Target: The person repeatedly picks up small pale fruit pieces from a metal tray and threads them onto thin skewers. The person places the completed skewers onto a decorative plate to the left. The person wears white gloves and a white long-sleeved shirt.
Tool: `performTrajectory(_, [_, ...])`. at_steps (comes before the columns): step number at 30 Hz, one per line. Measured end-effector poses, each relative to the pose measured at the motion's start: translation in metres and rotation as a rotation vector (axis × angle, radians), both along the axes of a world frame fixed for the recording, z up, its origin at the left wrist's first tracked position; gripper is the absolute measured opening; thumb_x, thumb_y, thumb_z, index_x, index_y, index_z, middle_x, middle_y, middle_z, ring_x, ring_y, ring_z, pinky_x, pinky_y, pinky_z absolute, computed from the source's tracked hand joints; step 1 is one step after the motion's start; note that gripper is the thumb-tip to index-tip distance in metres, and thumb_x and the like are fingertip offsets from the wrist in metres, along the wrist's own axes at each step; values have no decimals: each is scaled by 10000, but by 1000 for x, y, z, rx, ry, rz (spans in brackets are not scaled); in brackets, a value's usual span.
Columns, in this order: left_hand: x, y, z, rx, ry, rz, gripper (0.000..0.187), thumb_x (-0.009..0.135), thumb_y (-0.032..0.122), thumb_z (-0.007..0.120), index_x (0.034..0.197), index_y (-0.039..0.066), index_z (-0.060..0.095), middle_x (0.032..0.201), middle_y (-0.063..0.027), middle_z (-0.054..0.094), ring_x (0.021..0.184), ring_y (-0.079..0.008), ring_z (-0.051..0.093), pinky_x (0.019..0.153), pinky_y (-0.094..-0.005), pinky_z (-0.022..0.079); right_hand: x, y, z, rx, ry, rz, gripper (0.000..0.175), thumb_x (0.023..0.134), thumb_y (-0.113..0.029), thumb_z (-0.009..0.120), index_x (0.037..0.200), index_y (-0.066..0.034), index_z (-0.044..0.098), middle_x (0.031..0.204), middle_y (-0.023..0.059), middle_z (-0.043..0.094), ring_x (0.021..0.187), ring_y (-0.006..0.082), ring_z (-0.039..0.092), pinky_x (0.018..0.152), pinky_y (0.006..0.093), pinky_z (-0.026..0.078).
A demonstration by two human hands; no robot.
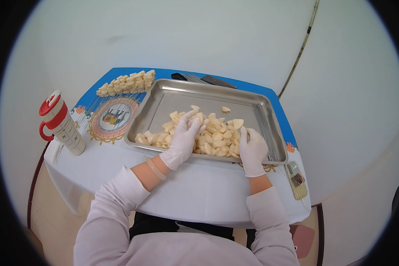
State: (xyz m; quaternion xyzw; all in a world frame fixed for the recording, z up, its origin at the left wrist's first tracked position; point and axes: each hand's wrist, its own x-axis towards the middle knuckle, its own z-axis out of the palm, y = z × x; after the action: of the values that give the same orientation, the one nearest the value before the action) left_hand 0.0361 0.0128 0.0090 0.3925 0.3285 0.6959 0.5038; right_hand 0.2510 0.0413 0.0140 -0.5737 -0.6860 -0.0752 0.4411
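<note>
Both of my hands wear thin white gloves and work over a shallow metal tray (189,87). A heap of cream-coloured food slices (216,138) lies along its near side. My left hand (185,134) is over the heap, fingers curled around several slices. At the heap's right end, my right hand (253,144) is closed, with a pale slice (238,123) at its fingertips; whether it also grips a thin skewer cannot be made out. Thin skewers (265,129) lie in the tray's right side. Farther back, a small skewered piece (226,109) rests alone on the tray.
Loaded skewers (128,83) are piled at the table's back left. A red-and-cream handled tumbler (62,123) stands at the left, and a phone (296,181) lies at the right edge. Behind the tray are a dark flat object (218,81) and a black item (179,76).
</note>
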Motion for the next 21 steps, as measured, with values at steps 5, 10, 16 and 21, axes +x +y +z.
performTrajectory(5, [2, -3, 4, -46, -72, -59, 406, 1086, 185, 484, 1455, 39, 398, 1334, -107, 520, 1274, -225, 571, 1088, -284, 494, -10, -8, -5, 88, -45, 104, 249, 962, -337, 632, 871, -116, 703, 796, 82, 692, 747, 321, 657, 667, 455, 504])
performTrajectory(10, [2, -3, 3, -63, -133, -73, 406, 1097, 212, 458, 1451, 26, 389, 1331, -109, 531, 1283, -229, 567, 1094, -289, 490, -20, -18, -2, 137, -89, 160, 218, 939, -311, 667, 850, -114, 695, 777, 74, 687, 719, 313, 651, 640, 442, 478])
performTrajectory(16, [-1, 1, -2, -49, -163, -86, 392, 1101, 244, 449, 1426, 27, 410, 1310, -104, 568, 1273, -222, 570, 1103, -300, 482, -21, -19, -3, 172, -99, 192, 207, 912, -310, 695, 841, -116, 700, 758, 66, 682, 695, 300, 649, 640, 424, 465])
performTrajectory(21, [-1, 1, -1, -61, -192, -80, 390, 1101, 223, 435, 1432, 19, 401, 1336, -116, 556, 1271, -223, 571, 1101, -300, 484, -22, -22, -1, 206, -119, 186, 191, 888, -297, 720, 814, -121, 707, 754, 53, 685, 675, 287, 652, 628, 424, 475])
